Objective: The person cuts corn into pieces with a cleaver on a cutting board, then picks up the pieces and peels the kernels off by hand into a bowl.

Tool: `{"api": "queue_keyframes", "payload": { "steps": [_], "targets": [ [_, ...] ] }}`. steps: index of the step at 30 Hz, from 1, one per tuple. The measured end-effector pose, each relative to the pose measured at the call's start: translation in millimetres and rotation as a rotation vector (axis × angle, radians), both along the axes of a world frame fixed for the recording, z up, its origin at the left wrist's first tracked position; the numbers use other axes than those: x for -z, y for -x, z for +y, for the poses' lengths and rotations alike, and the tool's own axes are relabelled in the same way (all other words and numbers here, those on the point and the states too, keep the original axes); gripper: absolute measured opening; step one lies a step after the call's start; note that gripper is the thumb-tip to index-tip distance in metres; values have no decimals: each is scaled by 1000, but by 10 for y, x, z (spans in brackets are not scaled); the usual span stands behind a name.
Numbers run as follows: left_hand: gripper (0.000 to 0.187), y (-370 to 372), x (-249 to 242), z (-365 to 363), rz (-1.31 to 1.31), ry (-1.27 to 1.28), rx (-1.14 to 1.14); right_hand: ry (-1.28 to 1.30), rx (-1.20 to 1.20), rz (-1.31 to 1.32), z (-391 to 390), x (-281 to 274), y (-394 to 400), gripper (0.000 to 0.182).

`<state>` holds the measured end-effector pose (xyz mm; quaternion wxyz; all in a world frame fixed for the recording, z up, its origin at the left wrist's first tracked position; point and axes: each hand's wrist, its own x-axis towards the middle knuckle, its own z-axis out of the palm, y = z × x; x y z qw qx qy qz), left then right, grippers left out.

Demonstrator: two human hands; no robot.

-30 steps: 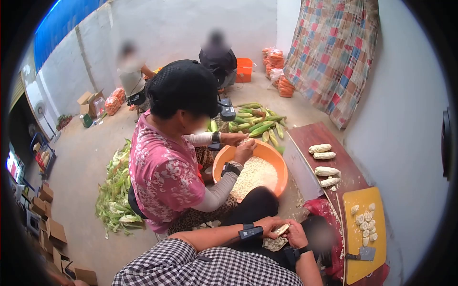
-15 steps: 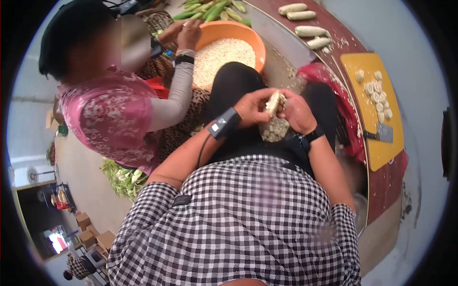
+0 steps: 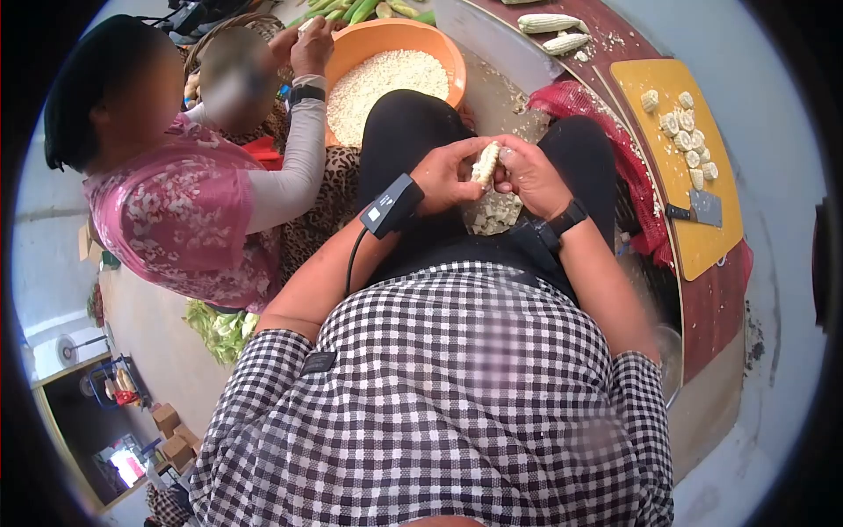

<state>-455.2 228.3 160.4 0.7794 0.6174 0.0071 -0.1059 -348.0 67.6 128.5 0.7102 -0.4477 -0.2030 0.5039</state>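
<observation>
Between my two hands, above my lap, is a pale corn cob with some kernels gone from it. My left hand is closed round its near side, thumb and fingers on the cob. My right hand is closed against the other side, its thumb pressing near the upper end. Below the hands, a container of loose corn bits rests at my lap, partly hidden by them.
An orange basin of kernels stands ahead-left, beside a co-worker in a pink top. On the red table to the right lie a yellow board with cut corn pieces, a cleaver and whole cobs. Green-husked corn lies beyond.
The view has shifted, so the basin and table sit differently in it. The cob stays in my hands, now turned more upright, and my right thumb rests at its upper end.
</observation>
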Motion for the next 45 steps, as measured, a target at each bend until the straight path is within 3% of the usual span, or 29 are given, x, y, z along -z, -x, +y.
{"api": "queue_keyframes", "payload": {
  "steps": [8, 14, 20, 29, 45],
  "targets": [
    [68, 0, 61, -15, -1, -60, 21, 173, 67, -144, 49, -4, 87, 27],
    [69, 44, 66, 3, -77, -8, 16, -25, 33, 171, -18, -105, 58, 24],
    [66, 140, -61, 21, -87, -88, -19, -55, 160, 173, -73, -112, 65, 25],
    [52, 83, 3, 91, 19, -53, -39, -29, 126, -66, -97, -94, 73, 20],
    [34, -40, 81, 123, 47, -81, -135, 176, 378, -355, -48, -40, 36, 5]
  ]
}}
